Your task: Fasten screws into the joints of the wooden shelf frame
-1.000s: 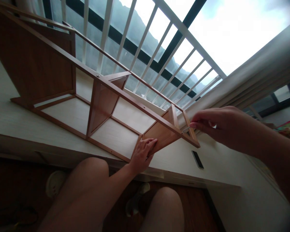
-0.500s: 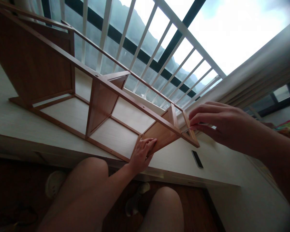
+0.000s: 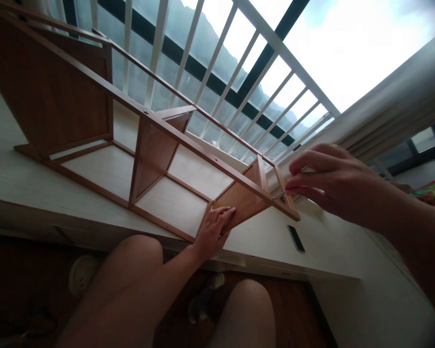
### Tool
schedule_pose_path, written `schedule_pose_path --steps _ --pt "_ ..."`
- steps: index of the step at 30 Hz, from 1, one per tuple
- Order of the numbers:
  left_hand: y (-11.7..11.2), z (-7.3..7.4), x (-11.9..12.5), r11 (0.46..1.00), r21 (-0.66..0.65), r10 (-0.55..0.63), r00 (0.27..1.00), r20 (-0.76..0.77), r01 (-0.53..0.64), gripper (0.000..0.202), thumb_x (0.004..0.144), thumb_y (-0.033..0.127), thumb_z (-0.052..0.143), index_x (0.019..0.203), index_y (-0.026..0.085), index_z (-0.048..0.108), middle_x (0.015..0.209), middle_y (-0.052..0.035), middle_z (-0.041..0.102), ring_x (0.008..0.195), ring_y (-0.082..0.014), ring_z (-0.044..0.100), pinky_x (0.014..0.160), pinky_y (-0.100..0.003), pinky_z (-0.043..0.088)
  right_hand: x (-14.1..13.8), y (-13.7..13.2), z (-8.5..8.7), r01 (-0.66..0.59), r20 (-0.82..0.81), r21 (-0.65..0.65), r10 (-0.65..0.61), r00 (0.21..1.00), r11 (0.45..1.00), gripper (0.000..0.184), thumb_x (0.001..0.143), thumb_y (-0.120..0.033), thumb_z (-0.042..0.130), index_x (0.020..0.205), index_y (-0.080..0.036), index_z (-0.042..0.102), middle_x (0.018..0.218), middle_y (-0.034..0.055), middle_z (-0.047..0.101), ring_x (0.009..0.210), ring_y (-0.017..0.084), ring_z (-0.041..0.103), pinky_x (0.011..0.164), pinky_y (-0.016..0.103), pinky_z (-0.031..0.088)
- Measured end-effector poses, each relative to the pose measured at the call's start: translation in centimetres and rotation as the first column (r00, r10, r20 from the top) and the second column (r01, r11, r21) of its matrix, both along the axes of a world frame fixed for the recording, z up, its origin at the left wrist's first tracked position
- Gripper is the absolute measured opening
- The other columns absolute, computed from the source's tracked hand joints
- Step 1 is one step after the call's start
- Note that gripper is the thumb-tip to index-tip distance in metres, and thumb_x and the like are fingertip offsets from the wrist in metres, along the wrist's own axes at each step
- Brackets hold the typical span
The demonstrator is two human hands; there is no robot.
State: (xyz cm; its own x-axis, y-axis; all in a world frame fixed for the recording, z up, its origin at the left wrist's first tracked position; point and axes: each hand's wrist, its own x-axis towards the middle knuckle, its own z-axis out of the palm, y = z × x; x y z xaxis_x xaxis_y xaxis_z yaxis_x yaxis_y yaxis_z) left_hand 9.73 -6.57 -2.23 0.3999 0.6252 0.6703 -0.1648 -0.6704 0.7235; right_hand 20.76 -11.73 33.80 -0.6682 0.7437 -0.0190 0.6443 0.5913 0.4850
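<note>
A brown wooden shelf rack (image 3: 181, 137) lies on its side along the white ledge, with several panels set between its long rails. My left hand (image 3: 212, 231) is closed around the lower edge of the rack's right-hand panel (image 3: 244, 195), its fingers resting on the board. At the right end, my right hand (image 3: 321, 176) pinches a hex key (image 3: 282, 195), a thin metal shaft whose tip meets the upper rail near its end. The fingers cover most of the key. A round screw head (image 3: 146, 112) shows farther left on the same rail.
A black phone (image 3: 296, 238) lies on the white ledge (image 3: 333, 258) right of the rack. White railing bars (image 3: 217, 63) and a window stand behind it. A light curtain (image 3: 387, 116) hangs at the right. My knees are below the ledge's front edge.
My right hand has turned slightly, its knuckles rising and its fingers shifting on the hex key. The left hand and the rack stay in place.
</note>
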Motion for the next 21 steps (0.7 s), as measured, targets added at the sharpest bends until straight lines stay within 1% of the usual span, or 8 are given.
schedule_pose_path --steps 4,6,8,10,12,14,16,21 --pt "0.0 0.0 0.0 1.0 -0.002 0.002 1.0 0.002 -0.002 0.066 0.097 0.02 0.056 0.159 0.03 0.035 0.148 -0.0116 0.049 0.139 -0.0275 0.046 0.12 -0.05 0.039 -0.1 0.1 0.0 0.024 -0.021 -0.018 -0.025 0.999 1.0 0.009 0.094 -0.021 0.064 0.091 -0.022 0.072 0.099 0.0081 0.066 0.094 0.024 0.056 0.084 0.041 0.045" --pt "0.0 0.0 0.0 1.0 -0.002 0.001 1.0 -0.001 -0.001 0.066 0.097 0.02 0.056 0.159 0.03 0.035 0.148 -0.0115 0.049 0.139 -0.0272 0.046 0.119 -0.049 0.039 -0.4 0.1 -0.2 0.071 -0.041 -0.053 -0.074 0.996 0.996 0.01 0.095 -0.023 0.063 0.089 -0.021 0.072 0.09 0.0063 0.067 0.088 0.022 0.055 0.081 0.039 0.043" --pt "0.0 0.0 0.1 1.0 -0.002 -0.001 1.0 -0.001 0.001 0.066 0.097 0.021 0.056 0.159 0.03 0.035 0.148 -0.0115 0.049 0.138 -0.0273 0.047 0.119 -0.05 0.04 -0.6 0.1 -0.5 0.157 -0.08 -0.074 -0.163 0.983 0.985 0.017 0.097 -0.027 0.062 0.085 -0.02 0.071 0.08 0.0045 0.067 0.079 0.02 0.055 0.075 0.036 0.042" --pt "0.0 -0.1 0.1 1.0 -0.005 -0.003 1.0 0.0 0.003 0.066 0.097 0.021 0.056 0.159 0.031 0.035 0.148 -0.0116 0.049 0.138 -0.0277 0.047 0.119 -0.051 0.04 -0.9 0.0 -0.8 0.293 -0.126 -0.057 -0.298 0.946 0.954 0.023 0.096 -0.032 0.062 0.079 -0.02 0.071 0.073 0.0031 0.067 0.07 0.017 0.055 0.067 0.033 0.039" --pt "0.0 -0.1 0.1 1.0 -0.008 -0.003 1.0 0.002 0.003 0.066 0.097 0.021 0.055 0.159 0.031 0.035 0.148 -0.0118 0.049 0.138 -0.0282 0.047 0.119 -0.051 0.04 -1.2 -0.1 -1.1 0.439 -0.167 -0.041 -0.44 0.883 0.897 0.026 0.094 -0.037 0.064 0.076 -0.02 0.072 0.067 0.0014 0.067 0.061 0.015 0.055 0.061 0.032 0.037" --pt "0.0 -0.2 0.1 1.0 -0.01 -0.005 1.0 0.002 0.005 0.066 0.097 0.021 0.055 0.159 0.031 0.035 0.148 -0.0118 0.05 0.138 -0.0285 0.047 0.119 -0.052 0.04 -1.3 -0.1 -1.1 0.517 -0.187 -0.061 -0.519 0.834 0.854 0.026 0.093 -0.039 0.066 0.077 -0.021 0.074 0.064 0.0 0.067 0.055 0.014 0.054 0.058 0.031 0.036" --pt "0.0 -0.2 0.1 1.0 -0.009 -0.007 1.0 0.003 0.007 0.066 0.097 0.021 0.056 0.159 0.031 0.035 0.148 -0.0117 0.049 0.138 -0.0286 0.047 0.119 -0.052 0.04 -1.4 -0.1 -1.1 0.502 -0.203 -0.08 -0.507 0.838 0.861 0.025 0.093 -0.038 0.065 0.077 -0.021 0.074 0.064 0.0 0.068 0.055 0.013 0.055 0.058 0.03 0.037" --pt "0.0 0.0 0.0 1.0 -0.006 -0.007 1.0 0.0 0.007 0.066 0.097 0.021 0.056 0.159 0.031 0.035 0.148 -0.0113 0.049 0.138 -0.0276 0.046 0.119 -0.05 0.039 -1.2 -0.4 -1.0 0.33 -0.215 -0.132 -0.352 0.911 0.935 0.025 0.097 -0.034 0.062 0.078 -0.02 0.071 0.074 0.0028 0.067 0.068 0.015 0.058 0.064 0.029 0.042"
